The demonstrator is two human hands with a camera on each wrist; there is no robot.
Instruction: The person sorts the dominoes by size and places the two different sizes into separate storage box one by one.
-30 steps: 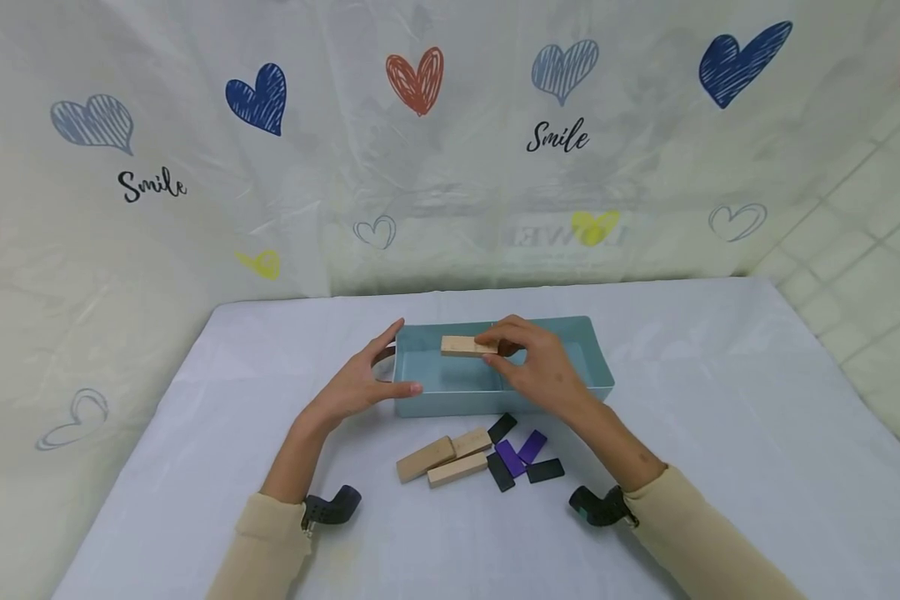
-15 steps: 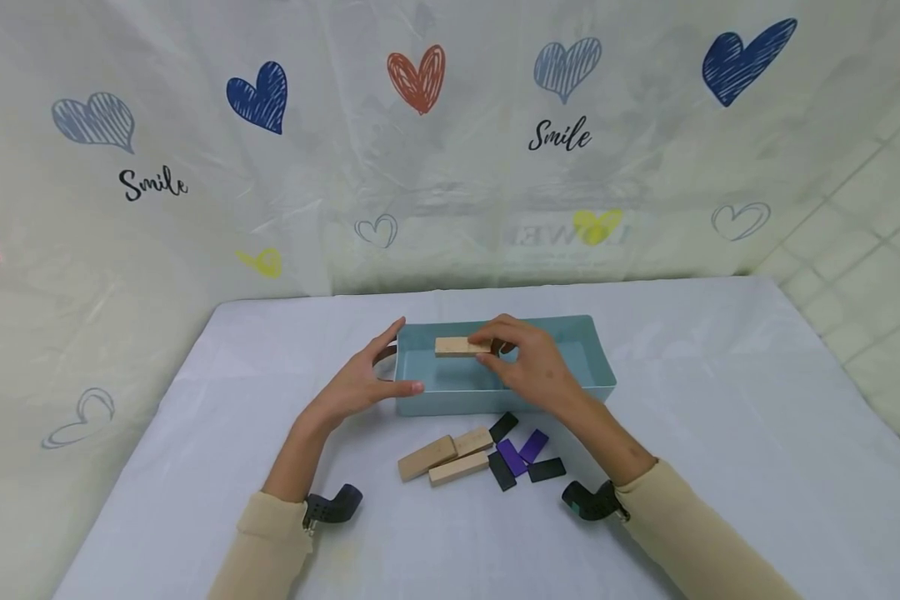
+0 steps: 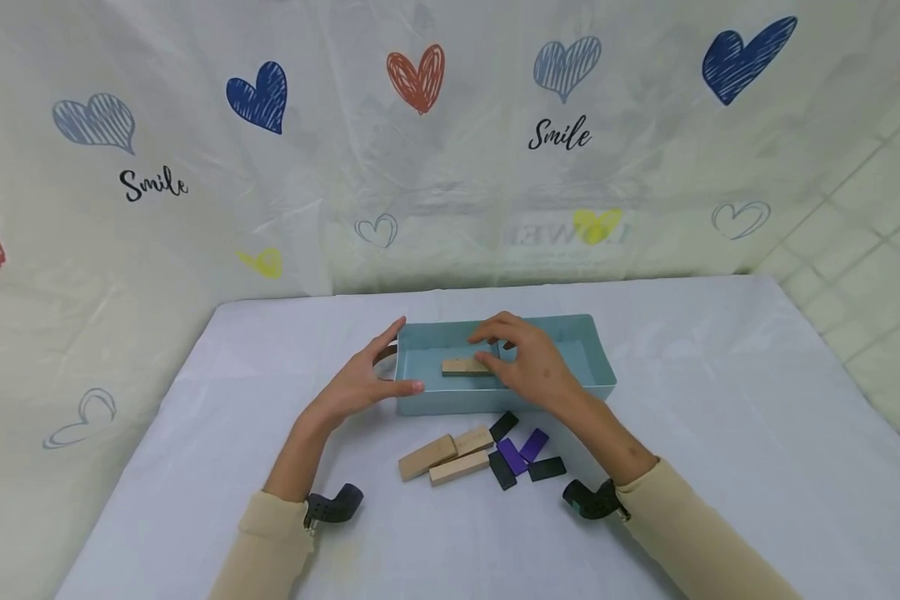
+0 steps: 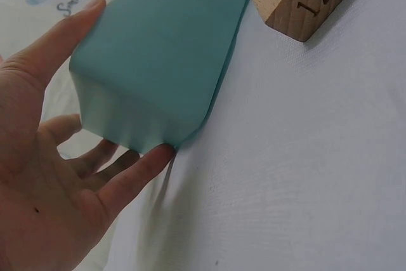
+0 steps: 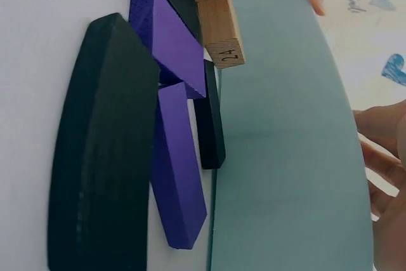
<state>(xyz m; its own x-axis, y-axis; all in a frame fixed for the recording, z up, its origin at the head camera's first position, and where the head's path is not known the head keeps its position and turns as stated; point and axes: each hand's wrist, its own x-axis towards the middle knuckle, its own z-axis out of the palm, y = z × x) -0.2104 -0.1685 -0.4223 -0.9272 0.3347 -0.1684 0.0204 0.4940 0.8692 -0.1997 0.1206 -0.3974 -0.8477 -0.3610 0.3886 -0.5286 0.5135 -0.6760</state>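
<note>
A light blue divided plastic tray [image 3: 442, 403] lies across the table. My left hand [image 3: 352, 385] grips its left end, thumb over the front rim and fingers against the end wall, as the left wrist view also shows. In the tray's left compartment lies a wooden block [image 3: 461, 367], its right end partly hidden by my right hand. My right hand [image 3: 528, 358] hovers over the divider, thumb and index finger parted, with the block below them. In the right wrist view, the right hand [image 5: 387, 157] shows only in part behind the tray wall.
In front of the tray lie several wooden blocks [image 3: 459, 468], some with printed numbers, beside purple blocks [image 3: 511, 457] and black blocks [image 3: 547, 469]. The black block [image 5: 101, 157] looms large in the right wrist view. A patterned sheet hangs behind the table.
My right hand shifted slightly left with the wooden block, then let it go; the block now lies lower in the left compartment. My left hand stays on the tray's end.
</note>
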